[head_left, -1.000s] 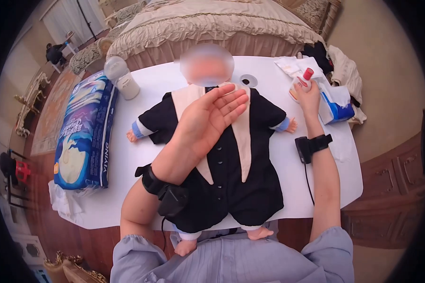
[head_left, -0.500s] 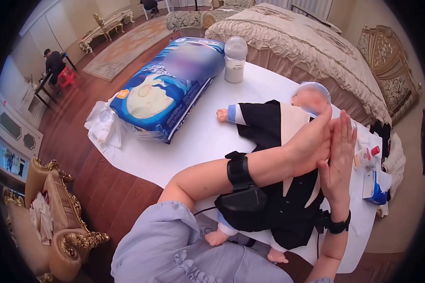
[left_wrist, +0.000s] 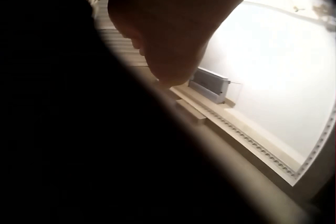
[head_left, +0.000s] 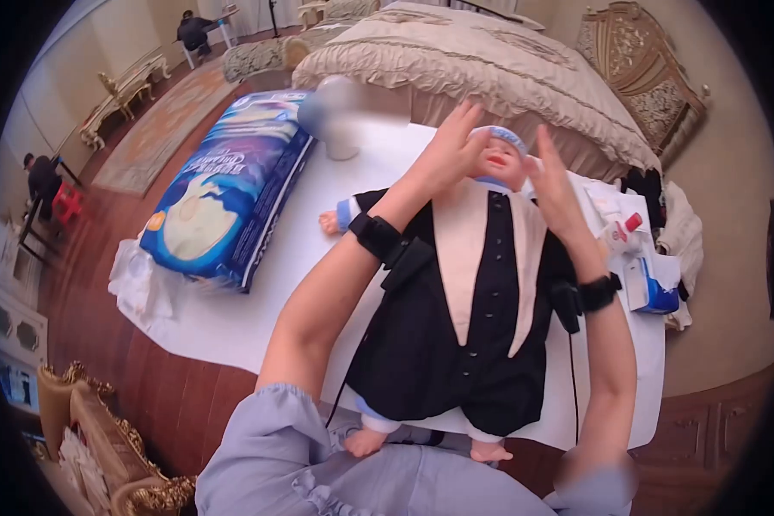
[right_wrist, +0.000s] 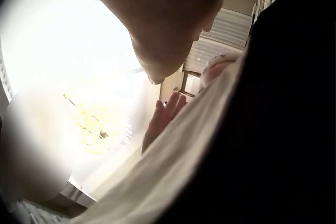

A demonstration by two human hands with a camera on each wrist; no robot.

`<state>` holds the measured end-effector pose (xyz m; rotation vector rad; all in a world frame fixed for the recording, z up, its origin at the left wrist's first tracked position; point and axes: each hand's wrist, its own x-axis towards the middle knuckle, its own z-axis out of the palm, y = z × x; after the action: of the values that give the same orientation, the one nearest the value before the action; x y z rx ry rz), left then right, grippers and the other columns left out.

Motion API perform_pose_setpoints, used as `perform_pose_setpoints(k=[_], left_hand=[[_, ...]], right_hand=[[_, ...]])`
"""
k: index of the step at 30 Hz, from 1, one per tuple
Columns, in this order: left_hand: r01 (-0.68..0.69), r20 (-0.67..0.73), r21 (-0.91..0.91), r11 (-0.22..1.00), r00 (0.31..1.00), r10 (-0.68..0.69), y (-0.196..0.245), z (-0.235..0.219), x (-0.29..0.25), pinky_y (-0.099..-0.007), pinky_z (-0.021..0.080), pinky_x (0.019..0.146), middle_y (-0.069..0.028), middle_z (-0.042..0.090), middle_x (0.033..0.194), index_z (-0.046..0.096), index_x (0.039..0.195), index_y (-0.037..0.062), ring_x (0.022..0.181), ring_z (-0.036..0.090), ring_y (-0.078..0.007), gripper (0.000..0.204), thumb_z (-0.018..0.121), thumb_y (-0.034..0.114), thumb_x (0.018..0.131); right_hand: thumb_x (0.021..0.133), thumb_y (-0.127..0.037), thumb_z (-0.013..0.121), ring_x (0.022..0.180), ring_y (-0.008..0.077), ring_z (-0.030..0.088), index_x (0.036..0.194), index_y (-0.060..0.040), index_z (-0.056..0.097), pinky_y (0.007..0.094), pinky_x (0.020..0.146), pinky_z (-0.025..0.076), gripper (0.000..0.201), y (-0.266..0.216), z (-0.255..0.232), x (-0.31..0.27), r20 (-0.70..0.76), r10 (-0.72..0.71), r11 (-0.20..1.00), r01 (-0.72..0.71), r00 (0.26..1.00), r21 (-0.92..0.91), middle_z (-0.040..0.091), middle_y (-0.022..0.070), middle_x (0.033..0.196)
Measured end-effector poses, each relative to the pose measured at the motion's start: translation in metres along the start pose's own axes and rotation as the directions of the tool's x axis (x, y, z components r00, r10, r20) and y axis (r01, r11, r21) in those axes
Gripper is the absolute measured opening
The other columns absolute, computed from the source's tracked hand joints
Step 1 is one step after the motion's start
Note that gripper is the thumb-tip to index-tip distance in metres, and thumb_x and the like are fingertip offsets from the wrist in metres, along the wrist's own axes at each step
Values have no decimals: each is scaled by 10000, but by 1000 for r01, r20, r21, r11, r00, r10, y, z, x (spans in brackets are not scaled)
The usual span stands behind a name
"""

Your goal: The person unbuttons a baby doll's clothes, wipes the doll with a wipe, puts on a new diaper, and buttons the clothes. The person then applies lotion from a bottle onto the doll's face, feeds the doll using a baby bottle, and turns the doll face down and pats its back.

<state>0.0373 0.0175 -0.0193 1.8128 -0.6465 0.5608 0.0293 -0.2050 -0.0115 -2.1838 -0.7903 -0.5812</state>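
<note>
A baby doll in a black suit (head_left: 404,344) with long cream lapels (head_left: 460,275) lies on its back on the white table. Its head (head_left: 500,156) wears a blue patterned cap. My left hand (head_left: 457,153) is beside the head on the left, fingers extended and overlapping the cap's edge in the head view. On the other side, my right hand (head_left: 557,191) is raised with straight fingers, close to the cheek and shoulder. Neither hand holds anything. In the right wrist view, the left hand's fingers (right_wrist: 164,119) show beyond the cream collar (right_wrist: 173,163), near the doll's head (right_wrist: 216,69).
A large blue diaper pack (head_left: 224,189) stands on the left of the table (head_left: 327,275), with a baby bottle (head_left: 342,142) behind it. A red-capped bottle (head_left: 625,230) and a blue tissue pack (head_left: 654,284) lie at the right. Beyond is a bed (head_left: 456,52).
The right hand held the red-capped bottle, which now rests on the table. The palms then came together over the doll's chest; now they are apart, either side of its head.
</note>
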Motion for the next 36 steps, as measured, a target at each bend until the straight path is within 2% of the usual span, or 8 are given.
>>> perform_pose_setpoints(k=[4, 5, 13, 23, 25, 28, 34, 36], left_hand=[[-102, 119, 254, 962, 990, 74, -16, 8, -4, -429, 211, 1178, -343, 316, 1480, 341, 1409, -125, 1416, 270, -444, 630, 490, 305, 973], [-74, 169, 264, 962, 985, 30, -16, 8, -5, -397, 162, 1197, -299, 263, 1528, 308, 1458, -74, 1465, 202, -370, 629, 471, 330, 1005], [-309, 317, 333, 891, 927, 203, 5, -3, -33, -415, 195, 1189, -291, 268, 1527, 290, 1472, -52, 1450, 224, -387, 639, 511, 292, 980], [-100, 291, 318, 943, 957, 3, 14, -10, -38, -410, 217, 1181, -292, 281, 1519, 293, 1464, -66, 1431, 264, -388, 641, 491, 311, 985], [-358, 359, 301, 884, 901, 243, 12, -8, -34, -406, 238, 1173, -294, 291, 1513, 311, 1455, -63, 1417, 292, -390, 632, 491, 317, 983], [-402, 315, 332, 853, 900, 302, 12, 0, -32, -409, 246, 1169, -289, 298, 1512, 332, 1442, -60, 1414, 300, -393, 616, 499, 310, 979], [-59, 223, 230, 971, 975, 7, 23, -3, -42, -417, 224, 1178, -273, 283, 1527, 337, 1434, -63, 1426, 277, -397, 625, 501, 329, 975], [-120, 239, 211, 970, 969, 67, 19, -2, -41, -419, 224, 1177, -280, 284, 1524, 338, 1433, -65, 1426, 274, -401, 632, 507, 336, 975]], right_hand=[[1010, -484, 419, 1477, 337, 179, 1515, 44, 174, 383, 1195, 144, 771, 8, 17, 9, 62, -38, 997, 42, 997, -71, 181, 260, 1575], [1009, -494, 413, 1479, 344, 164, 1518, 42, 161, 384, 1196, 141, 781, 7, 21, 9, 89, -46, 995, 53, 995, -79, 165, 254, 1580], [1012, -542, 336, 1491, 328, 125, 1526, 26, 150, 394, 1203, 116, 789, -25, 23, -17, 203, -81, 996, 88, 976, -25, 144, 230, 1592], [1010, -550, 340, 1492, 331, 119, 1515, 57, 140, 384, 1202, 115, 815, -27, 27, -29, 155, 177, 983, -181, 972, 11, 146, 241, 1588], [1012, -537, 352, 1490, 329, 128, 1515, 56, 136, 368, 1200, 120, 807, -36, 22, -32, 194, 20, 1000, -23, 981, 11, 147, 242, 1588], [1015, -520, 365, 1489, 333, 132, 1515, 56, 143, 367, 1200, 120, 794, -38, 23, -25, 200, -33, 999, 38, 979, -19, 150, 242, 1588], [1021, -486, 383, 1489, 329, 138, 1517, 45, 152, 386, 1198, 132, 763, -26, 30, -29, 139, 149, 980, -164, 979, 109, 163, 238, 1585], [1023, -476, 387, 1489, 325, 141, 1517, 46, 151, 380, 1197, 135, 757, -32, 27, -39, 151, 118, 990, -128, 981, 60, 163, 240, 1585]])
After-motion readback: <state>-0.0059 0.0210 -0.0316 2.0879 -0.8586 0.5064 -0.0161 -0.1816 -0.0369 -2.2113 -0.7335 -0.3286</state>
